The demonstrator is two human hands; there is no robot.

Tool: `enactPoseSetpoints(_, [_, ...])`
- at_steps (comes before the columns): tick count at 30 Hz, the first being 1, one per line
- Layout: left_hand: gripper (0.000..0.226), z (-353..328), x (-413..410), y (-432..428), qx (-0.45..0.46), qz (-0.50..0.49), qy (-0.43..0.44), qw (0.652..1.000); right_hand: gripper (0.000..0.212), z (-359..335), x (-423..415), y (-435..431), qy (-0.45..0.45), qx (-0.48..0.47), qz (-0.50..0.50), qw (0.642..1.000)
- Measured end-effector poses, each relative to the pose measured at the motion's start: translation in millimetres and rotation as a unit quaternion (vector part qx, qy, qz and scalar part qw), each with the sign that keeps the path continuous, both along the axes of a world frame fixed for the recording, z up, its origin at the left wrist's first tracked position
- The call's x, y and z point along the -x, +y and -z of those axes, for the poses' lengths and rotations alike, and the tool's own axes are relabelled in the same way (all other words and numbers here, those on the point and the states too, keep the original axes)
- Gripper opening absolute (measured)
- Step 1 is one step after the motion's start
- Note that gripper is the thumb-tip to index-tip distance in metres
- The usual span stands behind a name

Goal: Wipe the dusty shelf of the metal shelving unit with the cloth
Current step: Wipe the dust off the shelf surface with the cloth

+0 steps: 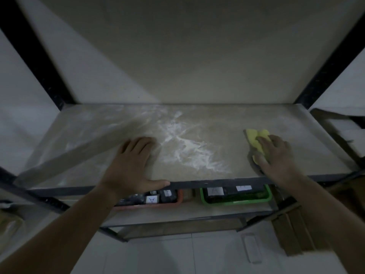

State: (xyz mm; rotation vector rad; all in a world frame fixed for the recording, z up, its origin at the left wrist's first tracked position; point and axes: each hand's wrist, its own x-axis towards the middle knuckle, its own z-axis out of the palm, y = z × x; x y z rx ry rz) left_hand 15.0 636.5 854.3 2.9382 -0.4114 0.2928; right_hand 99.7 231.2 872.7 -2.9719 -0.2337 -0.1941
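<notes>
On the dusty pale shelf board [197, 155], right of the white powder streaks [185, 143], the right hand [276, 153] presses a yellow cloth [257, 139] while the left hand [132, 161] rests flat and spread; a careless sweep could push powder over the shelf's front edge.

Your cloth [257, 142] is pale yellow, the brightest colour in a dim, grey-green scene. The shelf [217, 139] you face is dull beige-grey, streaked across its middle with white dust [185, 147] in feathery smears; its left part looks cloudier and paler, its right part plainer tan. The frame [327, 72] of the unit is black, and the shelf's front edge is dark grey. Below, you see a green tray [235, 200] and an orange-red tray [150, 204], both holding dark things with white labels [151, 199]. The floor [177, 254] is pale grey-white tile, and brown cardboard [292, 230] stands at the right.
</notes>
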Motion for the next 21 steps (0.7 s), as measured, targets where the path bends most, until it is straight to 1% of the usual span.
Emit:
enactPoseSetpoints(4, [0.112,-0.1,-0.8,0.3,0.002,-0.003,0.004,1.000,0.058,-0.8,21.0,57.4,-0.017,0.014,-0.027,0.999])
enactPoseSetpoints(7, [0.110,-0.3,-0.8,-0.3,0.004,0.001,0.000,1.000,0.058,1.1,34.3,116.7,-0.021,0.002,-0.076,0.997])
enactPoseSetpoints(10, [0.109,0.3,-1.0,-0.8,0.002,0.002,-0.005,1.000,0.055,3.4,44.7,173.0,-0.008,-0.033,-0.131,0.991])
enactPoseSetpoints(12, [0.111,0.8,-1.6,-0.8,0.003,-0.003,-0.004,1.000,0.050,-1.7,42.2,188.0,0.009,-0.086,-0.153,0.984])
enactPoseSetpoints(14, [0.112,1.4,-1.6,-0.1,0.004,-0.004,-0.001,1.000,0.043,-16.6,33.7,178.7,0.050,-0.175,-0.150,0.972])
enactPoseSetpoints(15, [0.113,1.9,-1.6,0.2,0.004,-0.003,0.001,1.000,0.040,-24.9,27.7,165.8,0.067,-0.210,-0.134,0.966])
enactPoseSetpoints(16, [0.113,2.3,-1.5,0.7,0.005,-0.002,0.003,1.000,0.039,-32.6,20.6,147.6,0.065,-0.225,-0.114,0.966])
enactPoseSetpoints(18, [0.112,3.1,-1.8,1.0,0.006,0.001,0.004,1.000,0.040,-44.5,4.1,106.4,0.017,-0.227,-0.064,0.972])
enactPoseSetpoints(20, [0.112,3.1,-2.1,0.9,0.007,-0.001,-0.001,1.000,0.044,-41.1,-24.3,62.1,-0.052,-0.181,-0.006,0.982])
enactPoseSetpoints(21, [0.112,2.7,-2.3,0.7,0.008,0.000,-0.004,1.000,0.043,-37.7,-37.8,42.1,-0.061,-0.158,0.027,0.985])
